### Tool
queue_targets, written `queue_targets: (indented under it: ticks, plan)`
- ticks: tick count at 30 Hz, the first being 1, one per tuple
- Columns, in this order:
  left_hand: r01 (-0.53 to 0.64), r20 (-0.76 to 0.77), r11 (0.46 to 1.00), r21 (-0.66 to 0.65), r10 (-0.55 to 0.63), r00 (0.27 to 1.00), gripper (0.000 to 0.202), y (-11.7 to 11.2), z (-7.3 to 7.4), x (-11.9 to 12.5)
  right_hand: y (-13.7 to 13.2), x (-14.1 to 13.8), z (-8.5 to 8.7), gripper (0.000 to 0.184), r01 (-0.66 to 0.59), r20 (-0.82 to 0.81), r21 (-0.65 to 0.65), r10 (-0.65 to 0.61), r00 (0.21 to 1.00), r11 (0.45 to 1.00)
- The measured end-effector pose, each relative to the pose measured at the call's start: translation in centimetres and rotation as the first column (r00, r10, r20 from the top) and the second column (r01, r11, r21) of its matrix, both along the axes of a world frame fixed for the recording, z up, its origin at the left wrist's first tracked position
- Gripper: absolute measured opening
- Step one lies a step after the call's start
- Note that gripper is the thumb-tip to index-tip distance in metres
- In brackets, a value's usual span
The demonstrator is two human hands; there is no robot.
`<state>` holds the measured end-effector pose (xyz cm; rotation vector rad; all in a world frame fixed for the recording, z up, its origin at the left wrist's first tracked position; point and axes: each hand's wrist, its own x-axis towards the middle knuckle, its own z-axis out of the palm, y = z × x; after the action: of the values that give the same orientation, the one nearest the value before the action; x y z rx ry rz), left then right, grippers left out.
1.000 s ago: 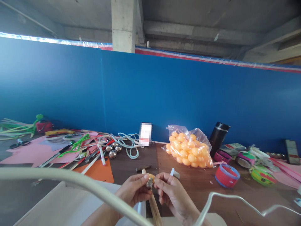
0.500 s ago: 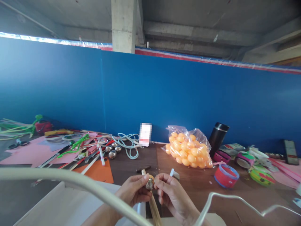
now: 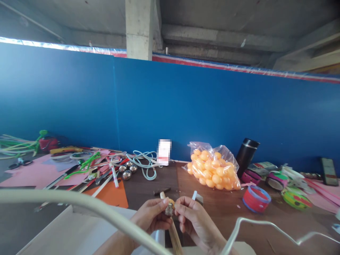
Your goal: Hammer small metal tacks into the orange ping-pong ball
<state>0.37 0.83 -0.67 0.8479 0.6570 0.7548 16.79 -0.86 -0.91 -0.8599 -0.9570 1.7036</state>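
Note:
My left hand (image 3: pixel 151 216) and my right hand (image 3: pixel 195 223) meet at the bottom centre, fingers curled and pinched together on a small silver and orange ball-like piece (image 3: pixel 170 208). A wooden stick (image 3: pixel 174 232) runs from under that piece down toward me, between the two hands. Which hand bears the stick I cannot tell. Both hands hover just above the brown tabletop (image 3: pixel 164 179), in front of a white box edge (image 3: pixel 79 226).
A clear bag of orange balls (image 3: pixel 212 171) sits behind the hands, a black tumbler (image 3: pixel 246 156) and tape rolls (image 3: pixel 255 198) to its right. Paper sheets, green pipe cleaners (image 3: pixel 85 163), silver bells (image 3: pixel 127 170) and a white cord (image 3: pixel 145 161) clutter the left. A blue wall closes the back.
Hardly anything differs; the fingers shift slightly on the small piece and the view drifts a little.

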Motion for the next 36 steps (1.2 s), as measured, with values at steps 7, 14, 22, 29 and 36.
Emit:
queue_targets:
  ticks: [7, 14, 22, 29, 36]
  plan:
    - [-0.003, -0.012, 1.000, 0.002, 0.003, 1.000, 0.033, 0.02, -0.07, 0.00, -0.33, -0.10, 0.53, 0.018, 0.007, -0.001, 0.015, -0.007, 1.000, 1.000]
    - [0.011, -0.014, 1.000, 0.024, -0.011, 1.000, 0.034, -0.18, 0.08, -0.13, -0.20, 0.02, 0.51, 0.020, -0.025, -0.007, -0.005, 0.025, 1.000, 1.000]
    - [0.015, -0.002, 0.999, 0.037, -0.015, 1.000, 0.033, -0.28, 0.11, -0.07, -0.29, 0.14, 0.72, 0.021, -0.039, 0.008, -0.016, 0.039, 0.999, 0.999]
    - [0.031, -0.007, 0.999, 0.025, -0.031, 1.000, 0.034, -0.10, 0.04, -0.13, -0.20, 0.24, 0.77, 0.021, -0.061, 0.001, -0.011, 0.061, 0.998, 0.998]
    - [0.028, -0.020, 0.999, 0.032, -0.028, 0.999, 0.035, -0.43, 0.31, -0.04, -0.13, 0.27, 0.53, 0.021, -0.067, -0.001, -0.016, 0.067, 0.998, 0.998]
